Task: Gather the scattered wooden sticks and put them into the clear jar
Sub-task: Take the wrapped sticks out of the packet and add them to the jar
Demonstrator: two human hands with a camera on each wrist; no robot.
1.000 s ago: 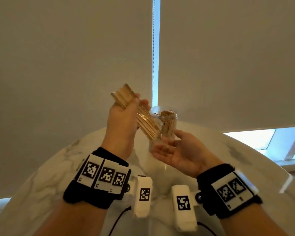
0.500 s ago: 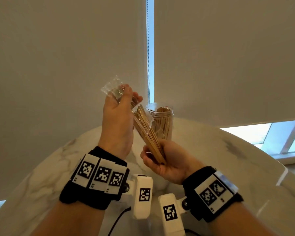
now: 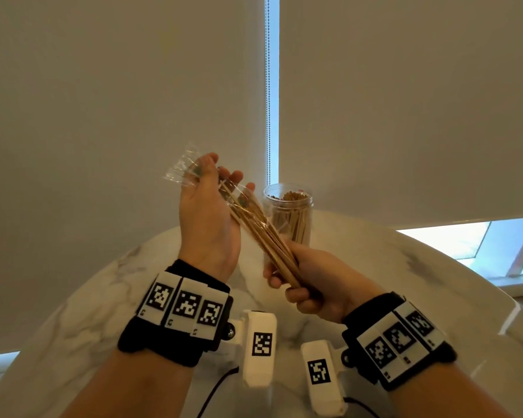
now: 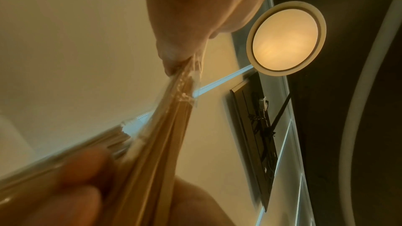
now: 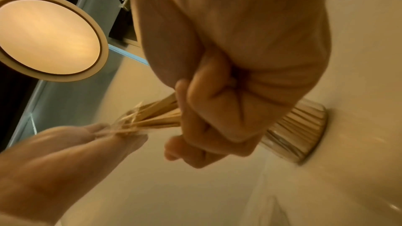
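Note:
A bundle of wooden sticks (image 3: 266,239) is held slanting in the air in front of the clear jar (image 3: 289,218). My right hand (image 3: 299,282) grips its lower end in a fist. My left hand (image 3: 221,182) pinches the clear plastic wrapper (image 3: 181,170), which still sleeves the bundle's upper part. The jar stands upright on the marble table (image 3: 405,282), open at the top, with several sticks in it. In the right wrist view my fist (image 5: 217,118) is curled round the sticks (image 5: 156,116), with the jar (image 5: 300,126) behind. In the left wrist view my thumb presses the wrapper (image 4: 187,68) onto the sticks (image 4: 165,135).
The round white marble table curves away on both sides. Closed roller blinds (image 3: 103,116) hang right behind it, with a bead chain (image 3: 268,86) in the gap between them. A window sill (image 3: 511,267) lies at the far right. A ceiling lamp (image 4: 284,39) shows overhead.
One second ago my left hand held the wrapped bundle alone over my open right palm. My right hand has since closed on the lower end, and the wrapper has slid upward off the sticks.

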